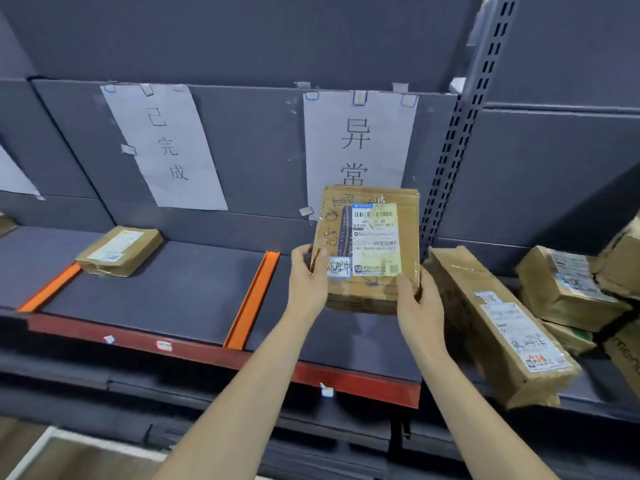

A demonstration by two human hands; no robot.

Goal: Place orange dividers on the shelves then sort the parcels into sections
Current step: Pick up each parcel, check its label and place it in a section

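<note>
**Parcel held up at the right-hand section**

While we hold a cardboard parcel [369,247] above the shelf, both hands are clamped on its lower corners: our left hand [308,282] grips the lower left edge with the thumb over the front face, and our right hand [419,306] wraps the lower right corner, fingers curled behind. Its label side faces us, tilted nearly upright. Below it, the red shelf edge [221,355] runs across. On the grey shelf surface, an orange divider [251,299] lies just left of the left hand; a second orange divider [50,289] lies further left. Between them, near the back, rests a flat parcel [119,251]. To the right, a long parcel [498,323] lies beside more stacked boxes [568,285]. On the back wall hang two paper signs, one [166,143] above the middle section, another [358,143] behind the held parcel.
</note>
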